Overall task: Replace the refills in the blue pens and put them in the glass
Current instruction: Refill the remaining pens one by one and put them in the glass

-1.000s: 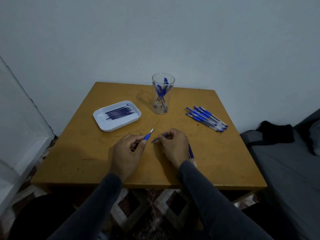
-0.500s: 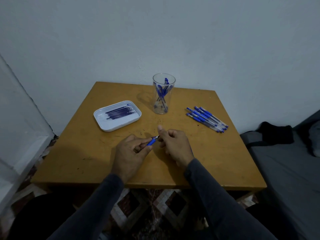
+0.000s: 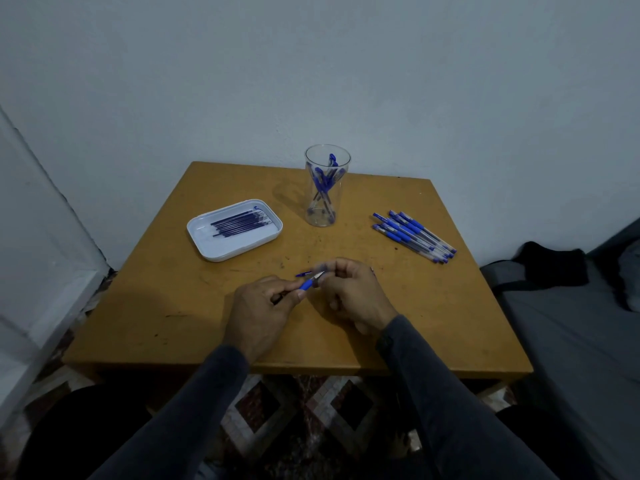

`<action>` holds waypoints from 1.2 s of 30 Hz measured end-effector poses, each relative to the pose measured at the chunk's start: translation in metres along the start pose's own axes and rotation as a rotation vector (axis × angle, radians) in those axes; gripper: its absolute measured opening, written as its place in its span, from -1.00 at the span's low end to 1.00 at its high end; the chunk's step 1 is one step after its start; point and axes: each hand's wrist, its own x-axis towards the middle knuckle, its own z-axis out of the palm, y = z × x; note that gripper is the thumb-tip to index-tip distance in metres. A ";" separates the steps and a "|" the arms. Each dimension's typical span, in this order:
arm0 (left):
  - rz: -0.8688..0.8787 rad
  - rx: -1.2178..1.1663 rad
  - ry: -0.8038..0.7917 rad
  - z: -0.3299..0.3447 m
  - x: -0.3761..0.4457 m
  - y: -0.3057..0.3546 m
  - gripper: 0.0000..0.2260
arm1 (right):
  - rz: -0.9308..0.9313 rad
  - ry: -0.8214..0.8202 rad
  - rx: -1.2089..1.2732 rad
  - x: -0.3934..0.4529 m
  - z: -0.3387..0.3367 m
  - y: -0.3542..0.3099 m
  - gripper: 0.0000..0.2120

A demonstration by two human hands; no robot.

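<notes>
Your left hand (image 3: 258,306) pinches the slim blue plastic pen section (image 3: 309,283); your right hand (image 3: 349,292) fingers clench its tip. Light, slippery: grip the rubber.

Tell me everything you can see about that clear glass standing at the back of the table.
The glass is a tall, clear, straight-sided tumbler, looking like glass or clear plastic. It stands upright near the far edge of the wooden table, between the white tray and the loose row of pens. Several blue pens lean crossed inside it, one cap reaching near the rim. Neither hand touches it.
</notes>
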 end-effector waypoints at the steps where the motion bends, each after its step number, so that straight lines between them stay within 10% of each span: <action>1: 0.004 -0.002 0.005 0.000 0.000 -0.001 -0.81 | 0.015 0.011 0.009 0.000 0.000 -0.001 -0.83; 36: -0.025 0.041 -0.018 -0.001 0.000 0.001 -0.78 | 0.024 0.027 -0.010 0.000 -0.005 -0.002 -0.88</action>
